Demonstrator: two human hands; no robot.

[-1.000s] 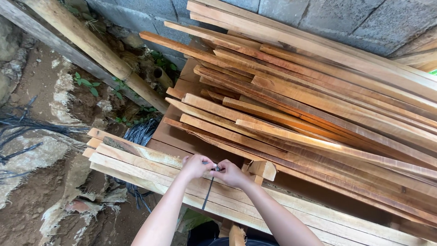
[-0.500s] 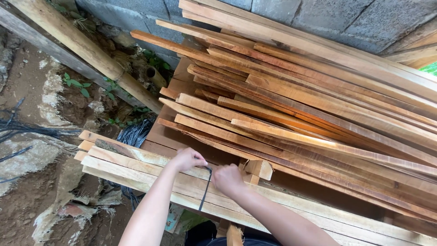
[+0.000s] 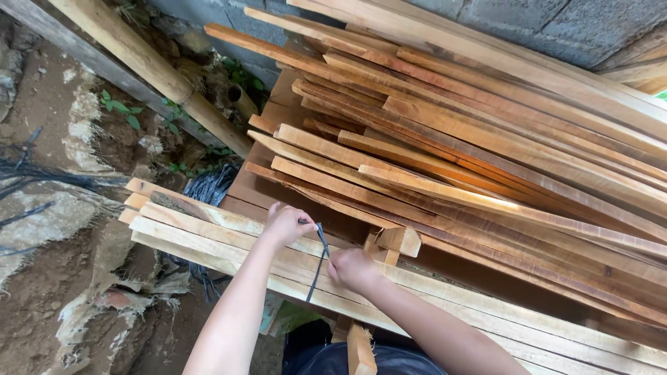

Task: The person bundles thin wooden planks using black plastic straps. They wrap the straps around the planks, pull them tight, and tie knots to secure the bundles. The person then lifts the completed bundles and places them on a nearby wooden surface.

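You are standing in an outdoor timber yard or rough building site: sawn planks [image 3: 486, 160] lie stacked against a grey block wall [image 3: 542, 21], with bare earth [image 3: 48, 298], stones, weeds and a leaning pole [image 3: 153, 76] beside them.

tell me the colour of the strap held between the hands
Black: a thin dark strap running across the pale planks, clearest in the head view.

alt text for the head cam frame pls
Two bare hands, left and right, pinch a thin dark strap over a bundle of pale wooden slats. Behind lies a large stack of planks against a block wall, dirt ground to the left.
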